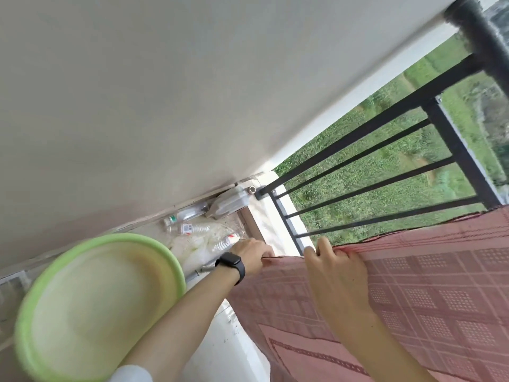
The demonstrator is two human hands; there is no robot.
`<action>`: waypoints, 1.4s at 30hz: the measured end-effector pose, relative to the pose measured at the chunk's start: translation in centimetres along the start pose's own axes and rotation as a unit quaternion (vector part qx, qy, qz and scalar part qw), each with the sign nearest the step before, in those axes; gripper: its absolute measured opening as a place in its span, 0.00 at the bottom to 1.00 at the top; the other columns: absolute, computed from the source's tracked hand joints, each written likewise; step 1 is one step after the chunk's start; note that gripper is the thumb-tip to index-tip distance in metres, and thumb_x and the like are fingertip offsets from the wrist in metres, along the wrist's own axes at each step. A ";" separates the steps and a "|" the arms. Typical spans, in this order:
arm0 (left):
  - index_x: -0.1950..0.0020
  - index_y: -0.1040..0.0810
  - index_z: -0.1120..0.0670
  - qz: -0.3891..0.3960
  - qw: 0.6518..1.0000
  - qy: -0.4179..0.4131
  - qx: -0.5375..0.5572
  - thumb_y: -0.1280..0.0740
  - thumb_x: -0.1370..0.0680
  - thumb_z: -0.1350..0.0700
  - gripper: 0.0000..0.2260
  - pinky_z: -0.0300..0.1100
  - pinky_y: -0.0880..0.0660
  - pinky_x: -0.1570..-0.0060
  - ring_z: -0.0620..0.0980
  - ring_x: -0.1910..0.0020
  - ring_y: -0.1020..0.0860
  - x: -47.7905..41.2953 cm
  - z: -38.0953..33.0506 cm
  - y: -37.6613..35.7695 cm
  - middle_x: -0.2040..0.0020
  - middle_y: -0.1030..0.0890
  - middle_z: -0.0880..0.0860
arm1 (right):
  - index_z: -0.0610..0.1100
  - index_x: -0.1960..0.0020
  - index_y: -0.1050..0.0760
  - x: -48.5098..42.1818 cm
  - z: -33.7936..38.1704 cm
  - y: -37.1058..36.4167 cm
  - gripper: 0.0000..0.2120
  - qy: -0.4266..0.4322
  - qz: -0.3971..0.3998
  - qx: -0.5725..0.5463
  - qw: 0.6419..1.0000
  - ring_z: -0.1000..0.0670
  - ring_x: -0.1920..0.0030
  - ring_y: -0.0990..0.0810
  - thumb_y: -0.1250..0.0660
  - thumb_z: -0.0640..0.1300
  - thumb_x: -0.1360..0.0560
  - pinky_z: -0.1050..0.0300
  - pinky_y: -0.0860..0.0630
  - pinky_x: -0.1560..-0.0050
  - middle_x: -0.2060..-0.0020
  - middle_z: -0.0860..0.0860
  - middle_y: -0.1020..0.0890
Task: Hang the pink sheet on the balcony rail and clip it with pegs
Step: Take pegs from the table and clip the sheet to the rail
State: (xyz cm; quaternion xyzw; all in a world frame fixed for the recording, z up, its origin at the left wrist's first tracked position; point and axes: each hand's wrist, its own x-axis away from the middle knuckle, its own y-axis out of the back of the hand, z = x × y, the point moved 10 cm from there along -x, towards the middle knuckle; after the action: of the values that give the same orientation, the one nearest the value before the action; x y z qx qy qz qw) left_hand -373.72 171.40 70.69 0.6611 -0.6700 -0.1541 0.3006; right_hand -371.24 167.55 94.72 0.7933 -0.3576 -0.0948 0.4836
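The pink checked sheet (pixel 413 293) hangs over the black balcony rail (pixel 465 155) and covers its lower right stretch. My left hand (pixel 252 255), with a dark watch on the wrist, grips the sheet's bottom corner down by the floor. My right hand (pixel 333 268) grips the sheet's side edge a little higher, its fingers curled over the fabric next to a black bar. No pegs show anywhere in the view.
A green basin (pixel 91 307) stands on the balcony floor at the lower left. Several plastic bottles (pixel 192 230) and a plastic jug (pixel 228 205) lie in the corner by the grey wall (pixel 165 92). Grass lies beyond the bars.
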 end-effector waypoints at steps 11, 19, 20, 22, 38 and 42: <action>0.49 0.32 0.41 -0.117 0.970 0.067 0.202 0.38 0.21 0.51 0.05 0.39 0.41 0.70 0.43 0.61 0.27 0.6 3.4 -3.2 0.66 0.29 0.42 | 0.47 0.41 0.25 -7.6 5.8 -9.7 0.14 0.048 0.110 0.013 0.993 0.50 0.63 0.22 0.29 0.50 0.25 0.55 0.31 0.63 0.45 0.50 0.24; 0.43 0.21 0.36 -0.060 0.927 0.137 0.345 0.33 0.25 0.50 0.13 0.30 0.34 0.56 0.36 0.45 0.23 -0.1 8.9 -9.0 0.47 0.19 0.36 | 0.46 0.47 0.21 -8.5 7.3 -18.1 0.11 0.059 0.264 0.037 0.962 0.45 0.54 0.20 0.40 0.38 0.23 0.53 0.34 0.60 0.62 0.51 0.26; 0.40 0.23 0.35 -0.037 0.945 0.129 0.299 0.37 0.25 0.48 0.15 0.34 0.34 0.53 0.40 0.42 0.25 -0.2 9.4 -9.7 0.44 0.20 0.36 | 0.46 0.48 0.21 -8.3 7.6 -17.9 0.12 0.066 0.245 0.029 0.967 0.44 0.53 0.20 0.41 0.36 0.23 0.52 0.35 0.61 0.57 0.50 0.23; 0.41 0.26 0.30 0.008 0.969 0.106 0.225 0.46 0.29 0.42 0.19 0.43 0.28 0.48 0.45 0.42 0.25 -0.4 9.7 -10.8 0.47 0.23 0.34 | 0.45 0.49 0.21 -7.9 8.0 -17.7 0.14 0.081 0.217 0.021 0.973 0.45 0.56 0.20 0.42 0.34 0.23 0.52 0.35 0.62 0.52 0.50 0.22; 0.56 0.22 0.53 -0.103 0.992 -0.035 0.061 0.38 0.26 0.65 0.09 0.51 0.24 0.54 0.54 0.55 0.25 -3.5 11.1 -9.3 0.64 0.23 0.52 | 0.46 0.64 0.37 -10.1 9.5 -23.3 0.17 0.051 0.276 0.008 0.960 0.49 0.62 0.29 0.39 0.53 0.22 0.52 0.33 0.59 0.61 0.52 0.31; 0.61 0.25 0.38 -0.098 0.975 0.031 0.197 0.37 0.29 0.50 0.05 0.48 0.25 0.55 0.43 0.54 0.31 -3.1 12.9 -11.1 0.64 0.22 0.42 | 0.47 0.67 0.40 -10.5 10.8 -24.6 0.15 0.051 0.269 -0.018 0.962 0.49 0.64 0.30 0.40 0.38 0.25 0.54 0.31 0.60 0.69 0.53 0.33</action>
State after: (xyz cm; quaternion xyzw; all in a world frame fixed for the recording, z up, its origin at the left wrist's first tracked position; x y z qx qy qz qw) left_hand -372.88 171.13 53.39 0.7744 -0.6091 -0.0273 0.1688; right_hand -372.52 173.74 66.53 0.6629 -0.5309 0.0725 0.5230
